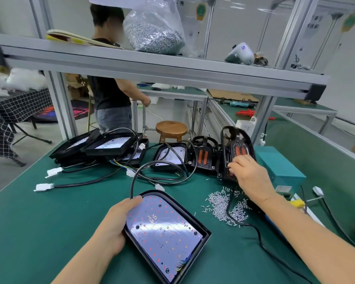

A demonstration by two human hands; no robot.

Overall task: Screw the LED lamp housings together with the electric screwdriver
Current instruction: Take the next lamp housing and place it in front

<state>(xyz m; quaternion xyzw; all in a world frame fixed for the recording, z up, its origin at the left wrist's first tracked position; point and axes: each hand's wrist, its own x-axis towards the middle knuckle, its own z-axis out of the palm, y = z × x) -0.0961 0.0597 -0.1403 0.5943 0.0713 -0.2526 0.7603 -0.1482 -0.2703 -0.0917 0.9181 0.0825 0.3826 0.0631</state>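
Screws (226, 206) scattered in a shiny pile beside your black lamp tray (201, 226), cable (260, 238) snaking across them, your left hand (115, 220) gripping the tray's edge, your right hand (252, 177) pinching a ribbed black cover (234, 144).

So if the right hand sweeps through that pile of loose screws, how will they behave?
The loose screws are tiny and lie unconnected on the flat green mat, so they would probably scatter. Being cylindrical, some may roll. The black cable crossing the pile might drag a few along.
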